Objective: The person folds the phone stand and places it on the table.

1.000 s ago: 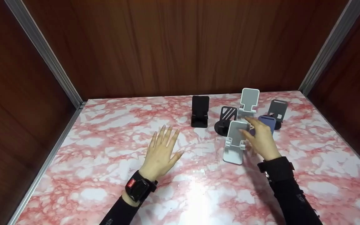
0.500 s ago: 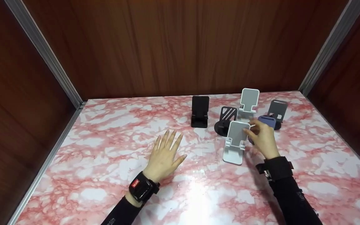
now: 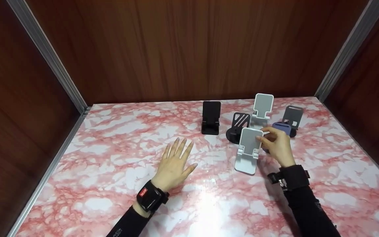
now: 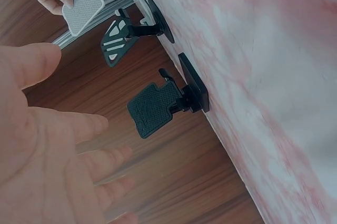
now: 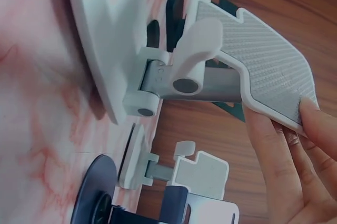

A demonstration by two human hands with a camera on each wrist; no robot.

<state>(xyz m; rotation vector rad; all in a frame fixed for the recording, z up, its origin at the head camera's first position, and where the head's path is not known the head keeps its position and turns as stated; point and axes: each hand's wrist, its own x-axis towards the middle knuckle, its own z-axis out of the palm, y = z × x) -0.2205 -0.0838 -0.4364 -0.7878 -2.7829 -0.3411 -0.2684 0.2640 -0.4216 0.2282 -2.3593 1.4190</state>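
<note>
Pinches in right hand (image 3: 279,146) the white phone stand (image 3: 249,143), likely light but stiff, at handy one-o'clock edge, with left hand (image 3: 170,168) fingers spread.

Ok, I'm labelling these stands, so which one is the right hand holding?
The front white stand, closest to the person: the right hand pinches its upper plate's edge. The similar rear white stand sits farther back, ungripped.
</note>
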